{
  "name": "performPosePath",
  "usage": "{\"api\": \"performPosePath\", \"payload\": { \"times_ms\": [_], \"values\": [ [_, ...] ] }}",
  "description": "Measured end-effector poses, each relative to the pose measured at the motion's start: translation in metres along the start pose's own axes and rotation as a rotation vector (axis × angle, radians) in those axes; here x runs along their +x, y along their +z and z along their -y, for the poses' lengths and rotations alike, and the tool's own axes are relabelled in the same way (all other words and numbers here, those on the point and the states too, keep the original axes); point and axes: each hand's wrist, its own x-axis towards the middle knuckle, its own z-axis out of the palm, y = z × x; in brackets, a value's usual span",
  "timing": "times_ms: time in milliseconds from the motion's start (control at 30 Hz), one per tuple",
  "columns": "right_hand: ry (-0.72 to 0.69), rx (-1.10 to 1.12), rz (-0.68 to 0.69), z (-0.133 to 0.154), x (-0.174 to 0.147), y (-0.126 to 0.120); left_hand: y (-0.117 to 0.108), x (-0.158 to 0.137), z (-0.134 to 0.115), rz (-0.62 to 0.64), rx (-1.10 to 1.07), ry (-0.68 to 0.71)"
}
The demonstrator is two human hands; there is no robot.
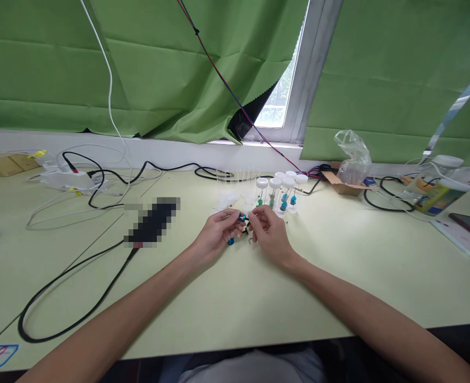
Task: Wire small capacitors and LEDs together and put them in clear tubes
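Close together over the middle of the table (251,308), both hands are closed around small parts. My left hand (217,234) pinches a small shiny blue part (242,217) between thumb and fingertips. My right hand (272,234) has its fingers pinched at the dark end of that piece; what exactly they grip is too small to make out. Another blue part (231,241) lies on the table under my left hand. A small bent metal piece (250,241) lies between the hands. Just beyond them stand several clear vials with white caps (288,182), holding blue and green parts.
Clear, uncapped tubes (237,183) stand behind my left hand. A pixelated black device (153,223) with a looped black cable (75,258) lies to the left, near a white power strip (71,178). At right are a cardboard box (342,185), a jar (438,170) and phones (460,239).
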Motion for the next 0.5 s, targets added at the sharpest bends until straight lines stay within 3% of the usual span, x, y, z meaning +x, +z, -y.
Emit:
{"api": "performPosePath", "payload": {
  "times_ms": [500],
  "values": [
    [0.012,-0.078,0.041,0.001,0.0003,-0.0018,-0.002,0.0016,0.0007,0.014,-0.007,0.013]
  ]
}}
